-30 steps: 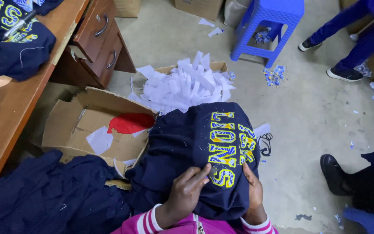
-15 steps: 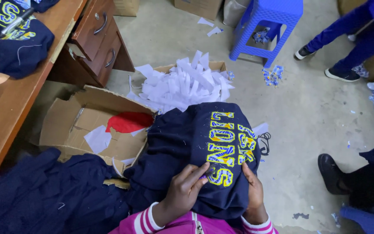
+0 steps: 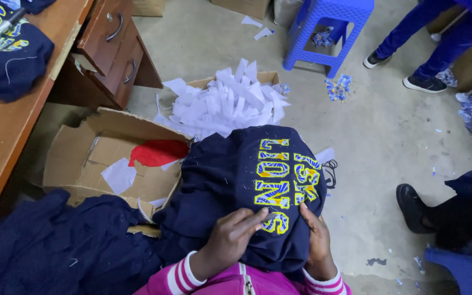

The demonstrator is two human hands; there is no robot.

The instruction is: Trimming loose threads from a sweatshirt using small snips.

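A navy garment [image 3: 230, 180] with yellow and blue letters [image 3: 282, 177] is draped over my lap. My left hand [image 3: 230, 237] rests on it, its fingertips pinched together at the lowest letter. What they pinch is too small to make out. My right hand [image 3: 317, 240] grips the cloth at the garment's right edge, just beside that letter, and holds it taut. Pink striped cuffs show at both wrists.
An open cardboard box [image 3: 77, 158] with red and white scraps lies at left. Behind it a box overflows with white paper strips [image 3: 225, 101]. More navy garments [image 3: 55, 251] are heaped at lower left. A wooden desk [image 3: 6, 136], a blue stool [image 3: 329, 22] and other people's feet [image 3: 419, 82] surround me.
My left fingertips have shifted slightly along the lowest letter. The right hand keeps its grip. The feet at top right have moved a little.
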